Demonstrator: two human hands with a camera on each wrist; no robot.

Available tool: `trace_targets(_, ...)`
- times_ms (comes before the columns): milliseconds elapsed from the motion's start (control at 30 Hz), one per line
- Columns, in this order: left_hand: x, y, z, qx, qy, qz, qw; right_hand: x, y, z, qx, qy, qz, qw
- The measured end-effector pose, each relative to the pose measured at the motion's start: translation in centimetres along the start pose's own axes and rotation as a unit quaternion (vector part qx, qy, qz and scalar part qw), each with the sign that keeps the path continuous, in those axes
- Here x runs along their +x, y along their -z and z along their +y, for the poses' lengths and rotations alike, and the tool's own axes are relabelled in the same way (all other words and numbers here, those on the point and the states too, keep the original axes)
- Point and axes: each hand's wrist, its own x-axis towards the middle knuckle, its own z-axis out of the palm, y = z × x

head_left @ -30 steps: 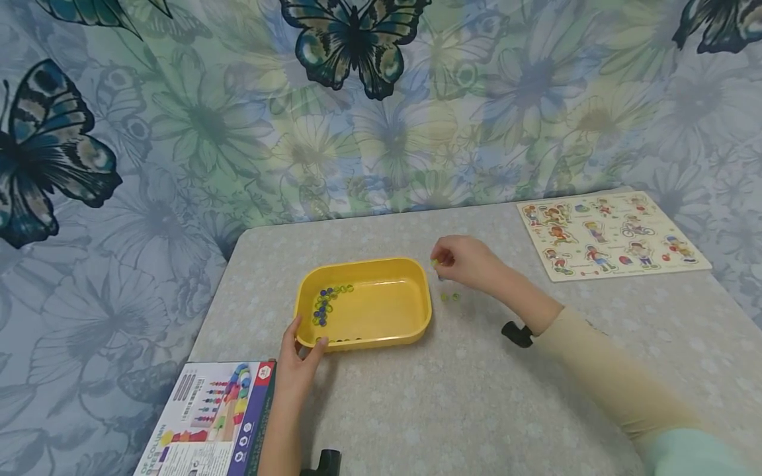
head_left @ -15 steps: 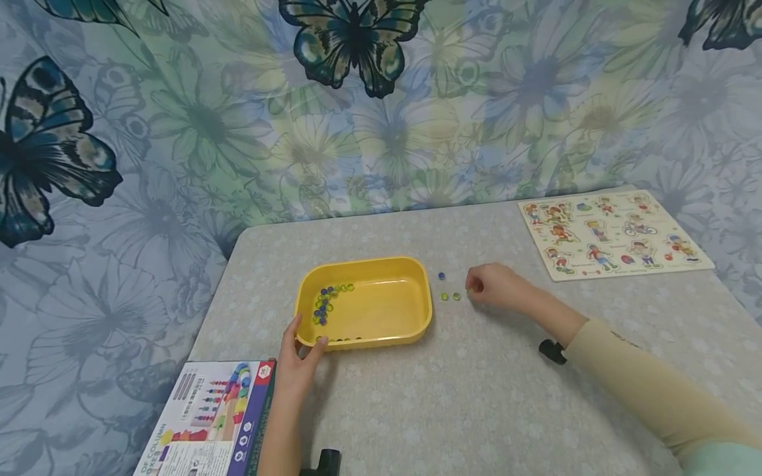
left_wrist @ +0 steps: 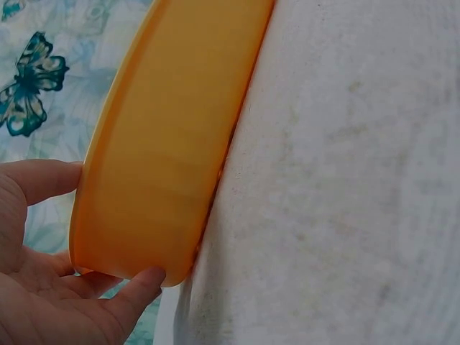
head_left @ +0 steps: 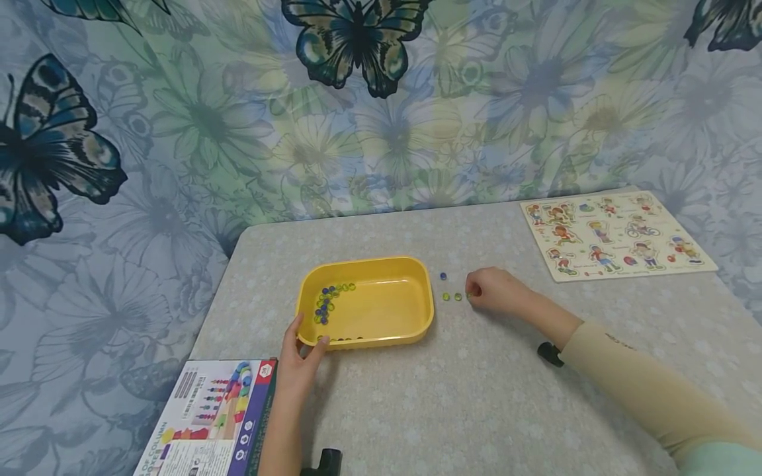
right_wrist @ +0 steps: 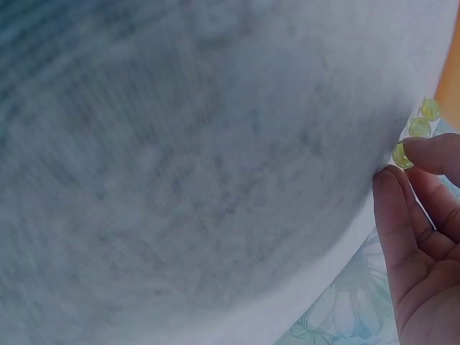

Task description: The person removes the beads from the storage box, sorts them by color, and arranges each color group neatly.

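My left hand (head_left: 299,370) holds the near left corner of a yellow plastic tray (head_left: 381,307), thumb at the front rim and fingers along the left side. Inside the tray, small blue and yellow-green translucent marbles (head_left: 324,304) gather at the left, and some show along the front wall. To the right of the tray, my right hand (head_left: 499,291) pinches a yellow-green marble (right_wrist: 401,156) between thumb and fingertips, down at the tabletop. It lines up with two more yellow-green marbles (head_left: 452,297). A single blue marble (head_left: 443,276) lies just behind that row.
A picture board (head_left: 619,235) with cartoon children lies at the back right. At the front left, a printed box (head_left: 208,416) stands beside my left forearm. The grey patterned tabletop (head_left: 428,410) ends at a butterfly-print cloth (head_left: 387,152) behind.
My right hand has moved right and down from above the blue marble, bringing its yellow-green marble to the end of the row. The left hand and tray have stayed put.
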Motion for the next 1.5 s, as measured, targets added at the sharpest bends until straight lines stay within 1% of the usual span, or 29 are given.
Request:
trace_targets(367, -0.1, -0.1, 0.0, -0.001, -0.006, 0.004, 1.0, -0.1, -0.2, -0.1, -0.011, -0.001, 0.006, 1.0)
trace_targets(533, -0.2, 0.0, 0.1, 0.003, -0.001, 0.004, 1.0, 0.1, -0.1, -0.3, -0.013, -0.011, 0.007, 1.0)
trace_targets(600, -0.2, 0.0, 0.2, 0.005, 0.003, 0.005, 1.0, 0.2, 0.2, -0.5, -0.009, -0.018, 0.014, 1.0)
trace_targets(700, -0.2, 0.0, 0.3, 0.006, 0.006, 0.006, 0.9999, 0.4, 0.8, -1.1, 0.001, -0.021, 0.044, 0.999)
trace_targets(800, -0.1, -0.1, 0.3, 0.006, 0.004, 0.005, 1.0, 0.5, 1.5, -2.2, 0.014, -0.008, 0.087, 0.996)
trace_targets(867, -0.1, -0.1, 0.3, 0.006, 0.004, 0.005, 1.0, 0.7, 1.8, -3.2, 0.023, 0.015, 0.11, 0.994)
trace_targets(933, -0.1, -0.1, 0.3, 0.009, 0.007, 0.005, 0.9999, 1.0, 2.0, -4.5, 0.035, 0.042, 0.118, 0.991)
trace_targets(1033, -0.1, 0.0, 0.3, 0.013, 0.012, 0.007, 0.9998, 1.6, 1.7, -6.8, 0.049, 0.08, 0.108, 0.99)
trace_targets(1133, 0.0, 0.1, 0.3, 0.016, 0.012, 0.009, 0.9998, 2.3, 1.0, -9.3, 0.05, 0.109, 0.078, 0.99)
trace_targets(1267, 0.1, 0.1, 0.3, 0.013, 0.006, 0.006, 0.9999, 3.5, -0.6, -12.1, 0.046, 0.12, 0.032, 0.991)
trace_targets(1333, 0.1, 0.1, 0.3, 0.011, 0.006, 0.003, 0.9999, 4.2, -1.5, -13.3, 0.045, 0.118, 0.015, 0.992)
trace_targets(1433, 0.0, 0.1, 0.3, 0.014, 0.007, 0.003, 0.9999, 5.2, -2.6, -14.9, 0.038, 0.124, 0.002, 0.992)
trace_targets(1500, 0.0, 0.1, 0.4, 0.017, 0.008, 0.004, 0.9998, 6.0, -3.4, -16.0, 0.027, 0.119, -0.007, 0.993)
